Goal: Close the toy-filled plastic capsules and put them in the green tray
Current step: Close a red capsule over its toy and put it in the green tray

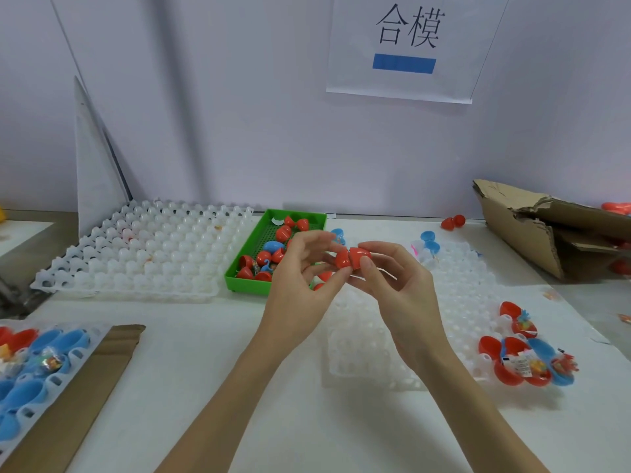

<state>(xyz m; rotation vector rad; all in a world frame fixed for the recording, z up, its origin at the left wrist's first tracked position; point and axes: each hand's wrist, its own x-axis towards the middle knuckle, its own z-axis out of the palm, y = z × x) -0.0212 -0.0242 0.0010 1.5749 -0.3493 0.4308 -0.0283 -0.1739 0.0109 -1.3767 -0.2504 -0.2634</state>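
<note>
A red plastic capsule (351,258) is held between both hands above the table's middle. My left hand (302,274) pinches its left half and my right hand (392,278) pinches its right half; the two halves meet at a hinge-like waist. Just behind my left hand lies the green tray (252,254), holding several red capsules and one blue one. Open red and blue capsules with small toys inside (526,360) sit on a white holder tray at the right.
A large white moulded tray (143,254) lies left of the green tray. A second white moulded tray (426,322) is under my hands. Blue and red capsule halves (34,363) fill a holder at the lower left. A torn cardboard box (546,227) stands at the right.
</note>
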